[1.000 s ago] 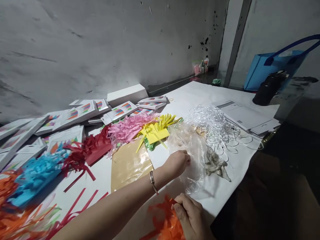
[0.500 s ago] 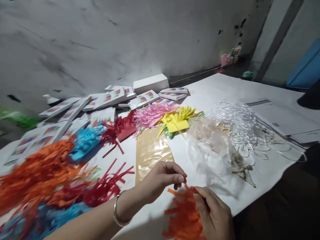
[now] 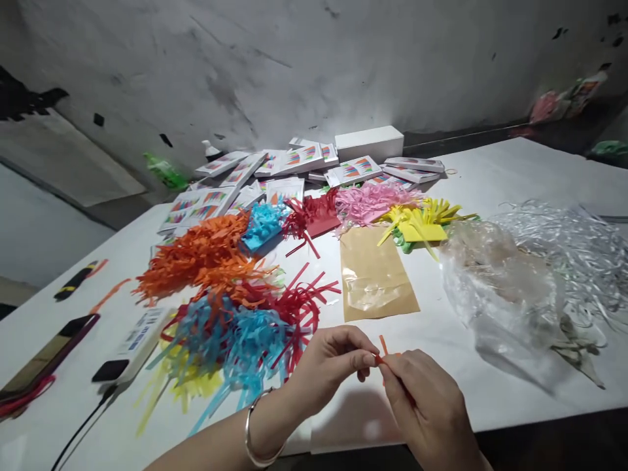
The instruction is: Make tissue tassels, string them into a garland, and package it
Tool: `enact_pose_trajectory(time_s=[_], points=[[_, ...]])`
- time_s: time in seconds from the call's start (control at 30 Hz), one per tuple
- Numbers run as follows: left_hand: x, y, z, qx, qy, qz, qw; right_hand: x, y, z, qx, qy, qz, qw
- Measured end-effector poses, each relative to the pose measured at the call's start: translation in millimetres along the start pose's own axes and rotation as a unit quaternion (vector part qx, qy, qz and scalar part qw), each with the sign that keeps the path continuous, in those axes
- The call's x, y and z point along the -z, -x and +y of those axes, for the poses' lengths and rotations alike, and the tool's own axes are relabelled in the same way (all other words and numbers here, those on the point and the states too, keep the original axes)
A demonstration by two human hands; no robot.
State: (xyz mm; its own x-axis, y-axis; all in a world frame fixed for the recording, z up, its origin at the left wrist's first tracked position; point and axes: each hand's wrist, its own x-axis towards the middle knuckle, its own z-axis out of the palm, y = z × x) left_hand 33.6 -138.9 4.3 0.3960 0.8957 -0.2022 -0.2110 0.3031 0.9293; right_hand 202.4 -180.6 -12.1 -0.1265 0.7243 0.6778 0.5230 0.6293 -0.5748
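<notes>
My left hand (image 3: 334, 364), with a silver bangle at the wrist, pinches the end of an orange-red paper twist. Touching it, my right hand (image 3: 428, 400) grips the same orange paper tassel (image 3: 383, 345), whose fringe is mostly hidden behind the fingers. Just beyond my hands lies a brown paper packet (image 3: 360, 261) with a glossy clear film. To the left are piles of cut tassels: orange (image 3: 201, 252), light blue (image 3: 258, 340) and dark red (image 3: 304, 304). Pink tassels (image 3: 373, 203) and yellow tassels (image 3: 422, 229) lie farther back.
Printed flat boxes (image 3: 299, 160) are heaped against the wall beside a plain white box (image 3: 370, 142). Crumpled clear plastic (image 3: 495, 281) and tangled white string (image 3: 579, 248) lie at right. A phone (image 3: 46, 356), a white power bank (image 3: 135, 343) with cable and a black-yellow cutter (image 3: 76, 280) lie at left.
The view has swung left, bringing the phone and power bank into sight. My hands have come together, and the orange fringe that hung visibly below them is now mostly hidden.
</notes>
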Motion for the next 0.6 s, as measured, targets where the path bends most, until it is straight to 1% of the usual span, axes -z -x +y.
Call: enact_pose_trajectory(time_s=[0.1,0.2,0.23,0.3,0.37,0.43,0.53,0.6], points=[[12.2,15.7,-0.7,-0.060,-0.061,0.008,0.996,-3.3,-6.2,-10.4,0.027,0.012,-0.055,0.998],[24.2,28.1,1.6,-0.113,-0.153,-0.002,0.982,-4.6,-12.3,-17.7,0.041,-0.002,-0.125,0.991],[28.1,31.5,2.3,-0.121,-0.172,-0.008,0.978,-5.6,-13.9,-19.5,0.046,-0.010,-0.146,0.988],[35.3,36.9,2.7,-0.117,-0.174,-0.023,0.978,-8.8,-16.5,-22.7,0.058,-0.021,-0.171,0.983],[41.2,41.0,1.9,-0.088,-0.140,-0.035,0.986,-13.8,-18.1,-25.7,0.068,-0.017,-0.169,0.983],[45.7,44.2,0.8,-0.064,-0.120,-0.032,0.990,-19.7,-18.7,-28.7,0.076,-0.014,-0.160,0.984],[50.6,47.4,0.3,-0.084,-0.130,-0.003,0.988,-27.9,-18.1,-31.9,0.077,-0.020,-0.159,0.984],[53.2,48.8,0.9,-0.098,-0.126,0.010,0.987,-31.6,-16.9,-32.4,0.064,-0.017,-0.151,0.986]])
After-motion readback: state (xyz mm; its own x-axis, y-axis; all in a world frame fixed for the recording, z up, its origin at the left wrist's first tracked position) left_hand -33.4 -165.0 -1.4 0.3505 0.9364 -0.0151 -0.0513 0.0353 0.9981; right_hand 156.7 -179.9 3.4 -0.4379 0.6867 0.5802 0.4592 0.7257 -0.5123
